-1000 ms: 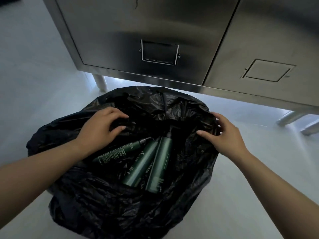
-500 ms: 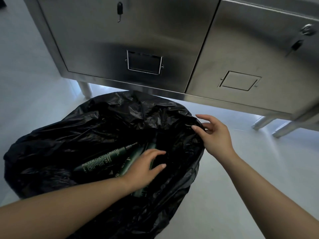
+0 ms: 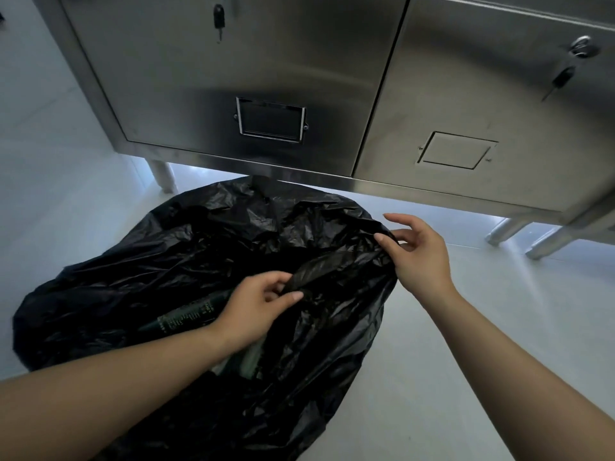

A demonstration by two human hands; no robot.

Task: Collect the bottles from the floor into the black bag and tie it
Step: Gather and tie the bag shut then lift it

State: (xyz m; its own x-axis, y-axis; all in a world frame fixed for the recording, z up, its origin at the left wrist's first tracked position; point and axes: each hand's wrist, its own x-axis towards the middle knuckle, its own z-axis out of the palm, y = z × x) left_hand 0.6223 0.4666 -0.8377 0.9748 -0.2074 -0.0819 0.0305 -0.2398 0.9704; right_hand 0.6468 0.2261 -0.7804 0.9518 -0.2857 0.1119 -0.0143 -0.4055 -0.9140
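**On the floor by the steel cabinet: bag getting pinched together**

Down on the pale floor (image 3: pixel 499 327), the black bag (image 3: pixel 139 287) sits with green bottles (image 3: pixel 186 316) inside. Left hand (image 3: pixel 253 311) pinches a fold of plastic mid-bag; right hand (image 3: pixel 422 257) grips the bag's right rim, other fingers spread. Steel cabinet (image 3: pixel 233 61) right behind.

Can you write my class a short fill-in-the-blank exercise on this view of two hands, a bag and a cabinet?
1. The left hand pinches a fold of the ____ plastic bag.
2. The green bottle lies ____ the bag.
3. Behind the bag stands a cabinet made of ____.
4. A key hangs in the lock of the cabinet's ____ door.

Missing words: black; inside; metal; left
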